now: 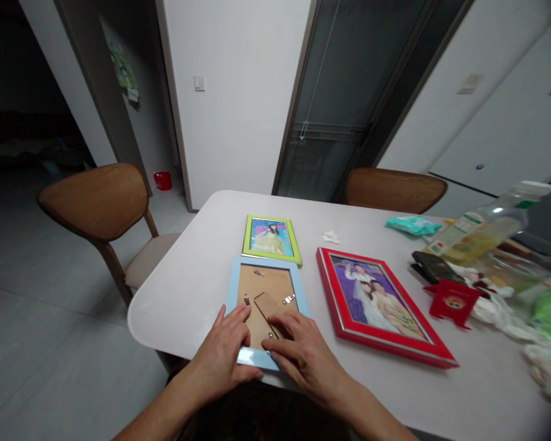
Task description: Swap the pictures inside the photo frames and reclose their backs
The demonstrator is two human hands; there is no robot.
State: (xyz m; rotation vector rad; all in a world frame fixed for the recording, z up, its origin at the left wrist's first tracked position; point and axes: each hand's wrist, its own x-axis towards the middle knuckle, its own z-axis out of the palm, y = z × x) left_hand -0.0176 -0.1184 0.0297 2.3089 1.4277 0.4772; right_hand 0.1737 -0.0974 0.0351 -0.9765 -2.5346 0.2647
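A light blue photo frame [232, 285] lies face down at the table's near edge, its brown backing board [248, 278] showing. Small metal clips [289, 299] sit around the board, and an L-shaped slit outlines a stand flap in its middle. My left hand [223, 346] grips the frame's lower left corner, fingertips on the board and thumb along the bottom edge. At the bottom clip [270, 335], the curled fingers of my right hand [303, 352] press close together, partly covering it. Beyond stands no gap to a green photo frame [295, 244], lying face up.
A large red photo frame [340, 312] lies face up to the right. Farther right are a red stand-like piece [453, 303], a dark phone-like object [436, 269], an oil bottle [487, 223] and a teal packet [413, 225]. Wooden chairs [98, 202] stand beside and behind the white table [179, 294].
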